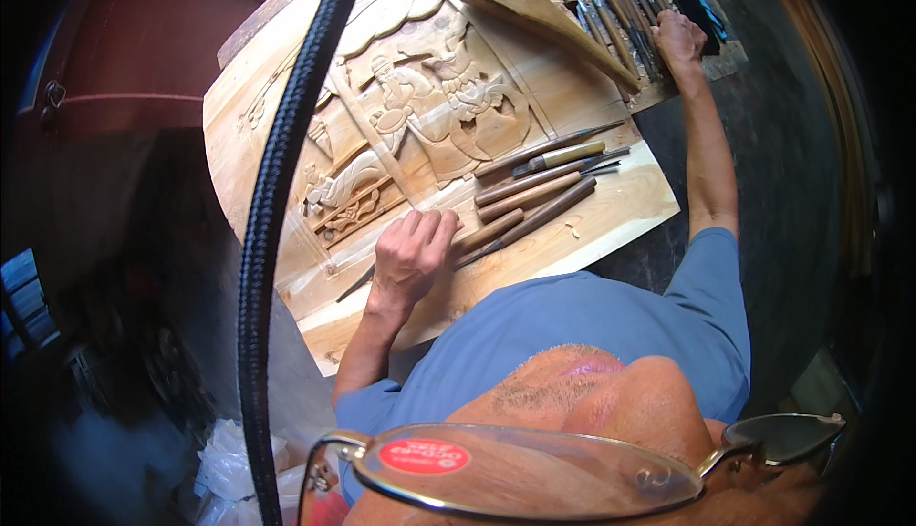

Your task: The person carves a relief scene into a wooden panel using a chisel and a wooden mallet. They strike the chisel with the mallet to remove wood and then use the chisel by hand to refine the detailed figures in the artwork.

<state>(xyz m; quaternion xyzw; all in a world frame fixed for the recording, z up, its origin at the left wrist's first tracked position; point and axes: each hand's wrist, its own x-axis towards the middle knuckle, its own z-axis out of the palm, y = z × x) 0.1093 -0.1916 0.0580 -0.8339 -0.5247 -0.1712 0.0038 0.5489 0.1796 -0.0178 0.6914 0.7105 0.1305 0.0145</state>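
A pale wooden panel [611, 216] carved in relief with figures and a roof-like border lies in front of me. My left hand [412, 254] rests on its near part, fingers curled over a carving chisel [491, 230]; the wooden handle shows on one side of the fist and a thin dark blade on the other. Beside it lie several more chisels [530, 192] with wooden handles. At the far right, my right hand [679, 40] is closed among the tools in a crowded tool tray [730, 57]; what its fingers hold is hidden.
A thick wooden block [549, 25] lies across the panel's far right, near the tray. A black braided cord [277, 202] runs down the left of the view. Dark red furniture [157, 44] stands at the far left, and white plastic bags [234, 459] lie low on the left.
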